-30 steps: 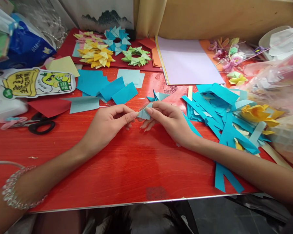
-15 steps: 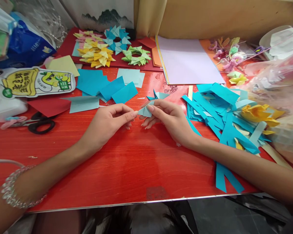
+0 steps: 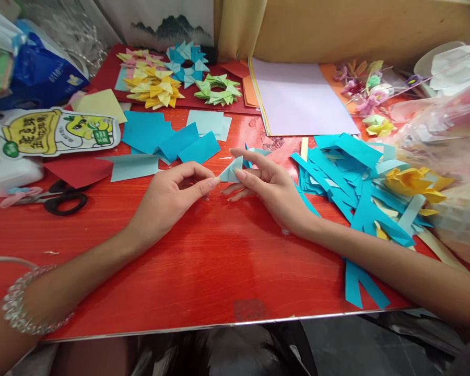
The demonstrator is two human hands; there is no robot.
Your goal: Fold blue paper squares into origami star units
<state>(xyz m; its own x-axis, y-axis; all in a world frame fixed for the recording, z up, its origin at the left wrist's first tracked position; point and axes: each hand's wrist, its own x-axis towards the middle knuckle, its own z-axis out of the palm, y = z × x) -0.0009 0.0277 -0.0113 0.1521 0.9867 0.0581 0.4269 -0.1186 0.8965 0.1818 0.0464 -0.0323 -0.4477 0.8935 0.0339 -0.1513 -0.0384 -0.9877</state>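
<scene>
Over the middle of the red table, my left hand (image 3: 180,190) pinches the left corner of a small folded piece of light-blue paper (image 3: 230,171) between thumb and fingers. From the right, my right hand (image 3: 264,183) holds the other end of the paper, its thumb against the near face and the index finger raised clear of it. The fingers behind the paper are partly hidden. Just beyond my right hand lies a folded blue paper piece (image 3: 248,156), mostly covered by the fingers.
Blue paper strips (image 3: 337,177) are heaped on the right. Blue paper rectangles (image 3: 149,130) and black-handled scissors (image 3: 66,203) lie left. Folded paper rings (image 3: 218,90) and a lilac paper stack (image 3: 301,99) sit at the back. The table's front edge (image 3: 180,328) is near.
My right index finger has lifted off the folded paper and stretched out. The paper has turned slightly, showing more of its face. My left hand keeps its pinch almost in place.
</scene>
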